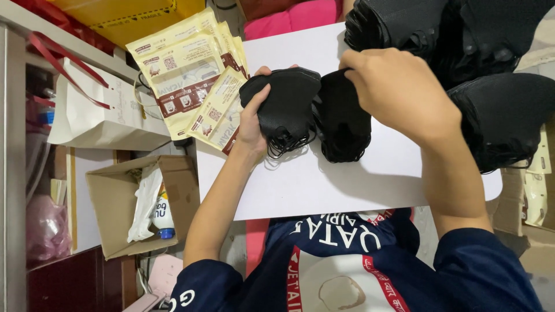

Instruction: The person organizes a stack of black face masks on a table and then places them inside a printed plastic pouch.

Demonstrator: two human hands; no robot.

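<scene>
My left hand (252, 118) grips a small stack of black face masks (288, 107), ear loops dangling below it over the white board (324, 179). Next to it, my right hand (393, 86) is closed on the top of a second black stack of masks (344, 124) that rests on the board. Several beige and brown mask pouches (191, 75) lie fanned at the board's left edge, just left of my left hand. Large piles of black masks (503, 115) sit at the board's right and far side.
A white paper bag with red ribbon handles (98, 110) stands at the left. Below it is an open cardboard box (118, 202) holding a bottle and white plastic. A yellow box (133, 17) and pink cloth (289, 17) lie beyond the board.
</scene>
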